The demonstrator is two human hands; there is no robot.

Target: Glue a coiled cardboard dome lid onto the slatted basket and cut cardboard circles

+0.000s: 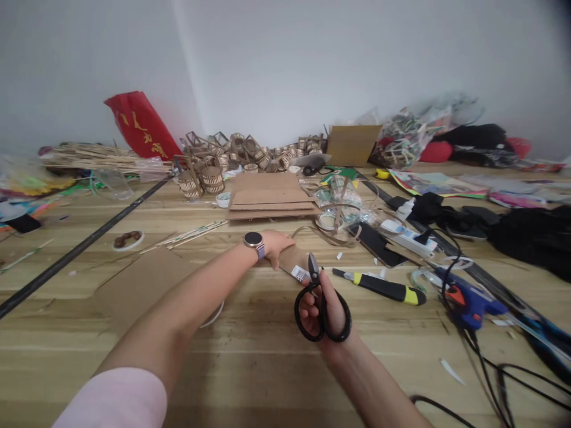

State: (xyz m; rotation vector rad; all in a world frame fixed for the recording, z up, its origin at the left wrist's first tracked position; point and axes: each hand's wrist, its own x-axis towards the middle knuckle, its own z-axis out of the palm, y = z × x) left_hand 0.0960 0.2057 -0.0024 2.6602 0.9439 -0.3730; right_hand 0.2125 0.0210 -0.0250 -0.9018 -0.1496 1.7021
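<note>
My right hand (332,312) is closed around a pair of scissors (344,321) with large black loop handles, its fingers and thumb through the loops. The short blades point up and away and look closed. My left hand (277,242), with a watch (253,239) on the wrist, reaches forward over a small brown cardboard piece (292,258) bearing a white barcode label. Its thumb and fingers are apart, resting at that piece beside thin brown strips (328,239). Just beyond it lies a stack of cardboard sheets (270,193).
A utility knife (386,288), a blue glue gun (468,300) with a black cord, a phone (377,244) and a power strip (408,238) lie at right. Small woven baskets (212,180) and a cardboard box (354,145) line the back. A cardboard sheet (143,285) lies left.
</note>
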